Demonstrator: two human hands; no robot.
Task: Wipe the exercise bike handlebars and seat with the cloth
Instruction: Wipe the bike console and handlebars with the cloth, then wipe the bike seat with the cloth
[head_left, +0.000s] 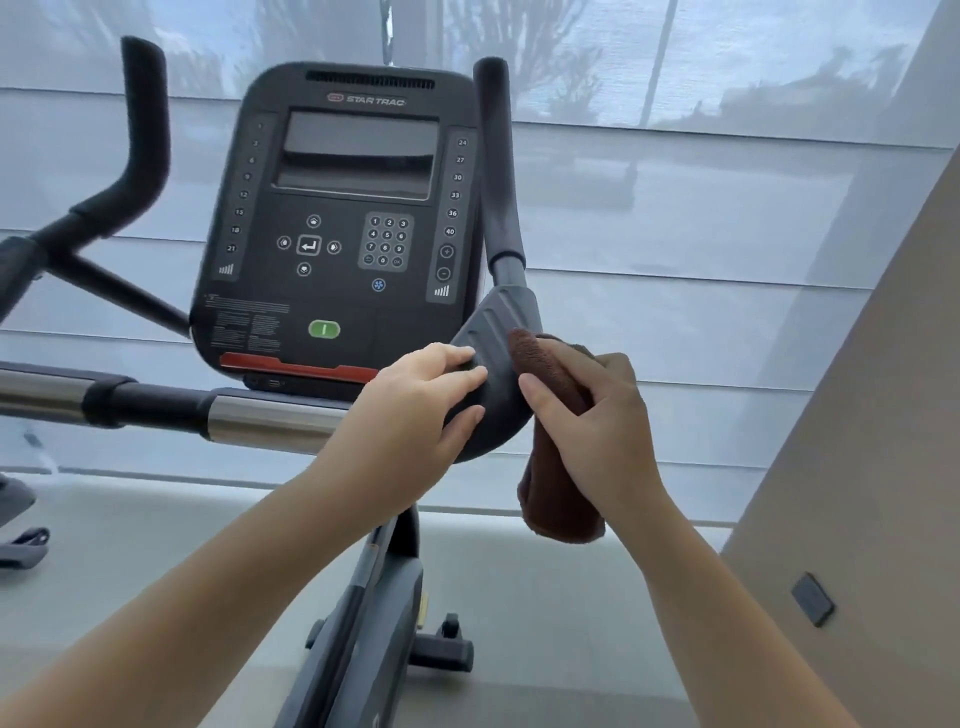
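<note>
Two hands meet at centre frame: the left hand (415, 410) curls its fingers over the handlebar (496, 338) bend, and the right hand (597, 426) wraps its fingers round the brown cloth (558, 512), pressing it against that bend's right side. Beyond, upper centre, sits the console (343, 208).

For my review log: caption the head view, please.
Right hand holds brown cloth against the curved handlebar pad while left hand grips the pad.

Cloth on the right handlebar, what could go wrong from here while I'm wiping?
The cloth is bunched in your right hand, so it may miss the ridges of the handlebar pad. Your left hand covers part of that pad, possibly leaving it unwiped. A wide swipe could bump the green button.
</note>
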